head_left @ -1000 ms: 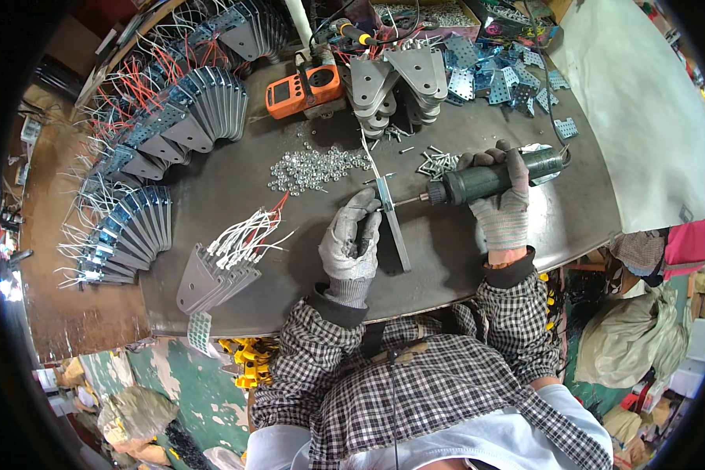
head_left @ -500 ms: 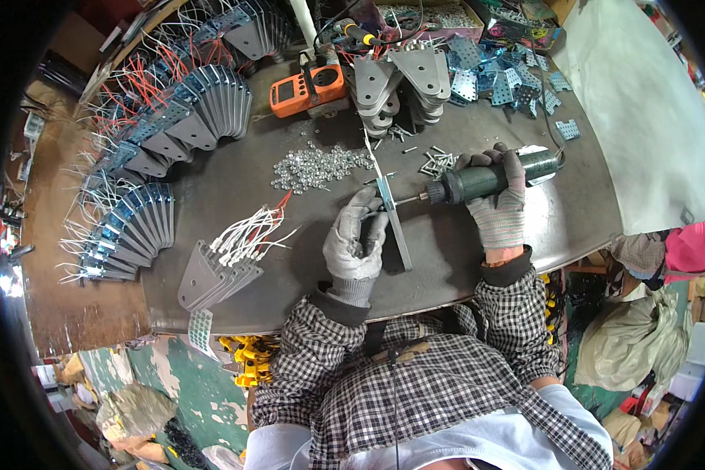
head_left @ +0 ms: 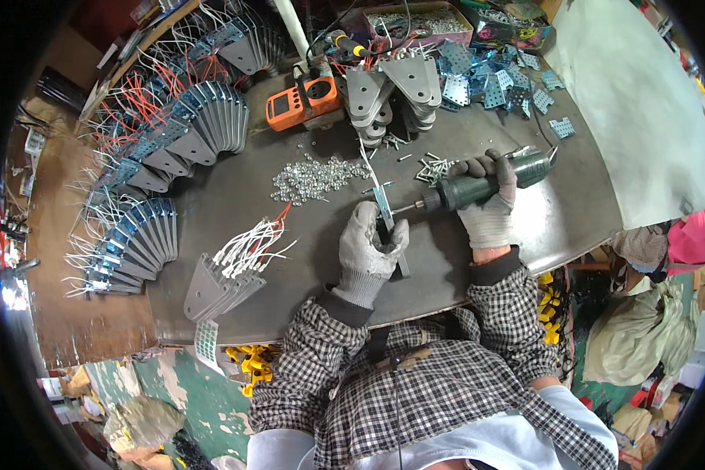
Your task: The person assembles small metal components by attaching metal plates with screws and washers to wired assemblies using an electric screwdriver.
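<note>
My gloved left hand (head_left: 370, 244) grips a flat grey metal plate (head_left: 400, 265) standing on edge, with a small blue bracket (head_left: 382, 202) and white wires at its far end. Wrapped in my gloved right hand (head_left: 489, 205) is a dark green electric screwdriver (head_left: 471, 190), lying nearly level and pointing left. Its bit reaches the bracket; whether it sits in a screw is too small to tell. Beyond my left hand lies a pile of shiny nuts (head_left: 312, 178). Loose screws (head_left: 433, 168) lie just past the screwdriver's nose.
Grey plates with white wires (head_left: 219, 286) lie to the left. Rows of finished-looking plates with brackets (head_left: 145, 239) line the table's left side. An orange meter (head_left: 301, 103), stacked grey plates (head_left: 409, 82) and blue perforated brackets (head_left: 493, 86) stand at the back. A white sheet (head_left: 634, 117) covers the right.
My left hand has shifted slightly right and nearer, its thumb now across the plate. The screwdriver has tilted a little, its nose slightly lower and further left.
</note>
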`<action>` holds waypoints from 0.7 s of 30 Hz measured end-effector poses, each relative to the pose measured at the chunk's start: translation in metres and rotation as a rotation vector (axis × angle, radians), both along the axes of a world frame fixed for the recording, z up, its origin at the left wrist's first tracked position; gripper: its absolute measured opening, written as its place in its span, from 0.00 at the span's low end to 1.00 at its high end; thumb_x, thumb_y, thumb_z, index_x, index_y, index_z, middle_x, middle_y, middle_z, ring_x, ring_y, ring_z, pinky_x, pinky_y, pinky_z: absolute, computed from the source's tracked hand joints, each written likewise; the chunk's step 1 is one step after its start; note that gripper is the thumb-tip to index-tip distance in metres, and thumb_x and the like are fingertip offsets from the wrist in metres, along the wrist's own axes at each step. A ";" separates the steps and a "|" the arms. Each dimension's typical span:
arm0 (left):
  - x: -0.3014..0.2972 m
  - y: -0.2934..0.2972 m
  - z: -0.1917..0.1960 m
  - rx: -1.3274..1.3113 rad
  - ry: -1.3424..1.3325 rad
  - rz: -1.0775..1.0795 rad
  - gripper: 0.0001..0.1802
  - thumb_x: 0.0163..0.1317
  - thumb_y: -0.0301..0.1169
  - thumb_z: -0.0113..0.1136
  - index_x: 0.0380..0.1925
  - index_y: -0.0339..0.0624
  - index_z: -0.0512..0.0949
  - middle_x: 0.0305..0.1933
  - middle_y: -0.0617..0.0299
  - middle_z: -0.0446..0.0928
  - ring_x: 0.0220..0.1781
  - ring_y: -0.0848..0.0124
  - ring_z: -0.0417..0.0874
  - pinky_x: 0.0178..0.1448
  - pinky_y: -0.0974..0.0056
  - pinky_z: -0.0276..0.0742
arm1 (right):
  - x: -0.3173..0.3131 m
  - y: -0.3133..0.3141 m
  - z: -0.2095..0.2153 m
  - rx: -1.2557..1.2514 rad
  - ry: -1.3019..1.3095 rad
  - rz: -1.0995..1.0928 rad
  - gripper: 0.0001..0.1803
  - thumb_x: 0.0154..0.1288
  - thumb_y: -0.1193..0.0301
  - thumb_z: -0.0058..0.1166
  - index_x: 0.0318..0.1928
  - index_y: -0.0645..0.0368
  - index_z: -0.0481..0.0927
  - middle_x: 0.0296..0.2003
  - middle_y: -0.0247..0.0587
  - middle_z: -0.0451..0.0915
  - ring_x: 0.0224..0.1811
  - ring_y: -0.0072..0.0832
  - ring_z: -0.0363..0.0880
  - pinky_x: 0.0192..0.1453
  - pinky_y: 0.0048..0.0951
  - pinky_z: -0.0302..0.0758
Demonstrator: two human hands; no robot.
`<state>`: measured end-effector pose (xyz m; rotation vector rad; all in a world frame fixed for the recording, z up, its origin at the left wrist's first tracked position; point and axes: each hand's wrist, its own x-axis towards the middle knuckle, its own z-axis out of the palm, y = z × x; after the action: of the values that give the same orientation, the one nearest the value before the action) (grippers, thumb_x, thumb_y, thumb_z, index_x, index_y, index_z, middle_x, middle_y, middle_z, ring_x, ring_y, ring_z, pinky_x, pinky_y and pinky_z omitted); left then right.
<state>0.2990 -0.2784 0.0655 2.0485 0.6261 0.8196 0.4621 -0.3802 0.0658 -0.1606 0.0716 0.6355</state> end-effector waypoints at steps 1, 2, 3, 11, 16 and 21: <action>0.002 0.002 -0.006 -0.001 0.001 -0.001 0.11 0.56 0.23 0.64 0.29 0.38 0.69 0.24 0.67 0.70 0.27 0.78 0.72 0.33 0.67 0.71 | 0.000 0.004 0.002 0.029 -0.034 -0.001 0.15 0.59 0.71 0.66 0.43 0.57 0.75 0.28 0.27 0.68 0.34 0.22 0.69 0.54 0.38 0.72; 0.003 0.005 -0.010 -0.558 -0.199 -0.101 0.10 0.57 0.22 0.63 0.28 0.39 0.68 0.23 0.69 0.68 0.25 0.80 0.68 0.30 0.70 0.68 | 0.002 0.007 0.004 0.060 -0.069 -0.002 0.15 0.58 0.71 0.66 0.42 0.56 0.75 0.28 0.26 0.66 0.33 0.22 0.67 0.52 0.36 0.71; 0.004 0.006 -0.011 -1.115 -0.399 -0.200 0.10 0.57 0.20 0.61 0.27 0.39 0.68 0.21 0.71 0.65 0.23 0.83 0.65 0.28 0.72 0.66 | 0.004 0.007 0.002 0.061 -0.069 -0.004 0.15 0.58 0.71 0.66 0.42 0.56 0.75 0.28 0.26 0.66 0.33 0.22 0.67 0.52 0.36 0.71; -0.010 0.034 -0.012 -0.642 0.150 -0.061 0.17 0.72 0.38 0.47 0.53 0.39 0.73 0.35 0.64 0.76 0.21 0.80 0.69 0.24 0.76 0.67 | 0.006 0.009 0.004 0.078 -0.134 0.091 0.16 0.60 0.68 0.65 0.45 0.54 0.74 0.29 0.25 0.66 0.34 0.22 0.67 0.55 0.37 0.69; -0.017 0.098 -0.008 -1.608 -0.033 -0.403 0.19 0.73 0.41 0.42 0.49 0.39 0.74 0.31 0.66 0.75 0.17 0.80 0.64 0.19 0.75 0.58 | -0.001 -0.006 0.014 0.096 -0.181 0.049 0.22 0.60 0.67 0.66 0.51 0.55 0.71 0.30 0.25 0.68 0.34 0.22 0.69 0.60 0.43 0.68; -0.045 0.027 0.013 -0.933 -0.132 -0.432 0.12 0.68 0.28 0.57 0.48 0.35 0.78 0.42 0.64 0.79 0.38 0.74 0.79 0.48 0.71 0.77 | 0.006 -0.035 0.022 -0.005 -0.153 -0.090 0.22 0.61 0.69 0.65 0.52 0.58 0.71 0.29 0.28 0.70 0.35 0.23 0.71 0.63 0.46 0.68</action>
<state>0.2538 -0.2511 0.0789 1.1883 0.3585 0.2969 0.4684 -0.4156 0.0881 -0.2093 -0.0670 0.5314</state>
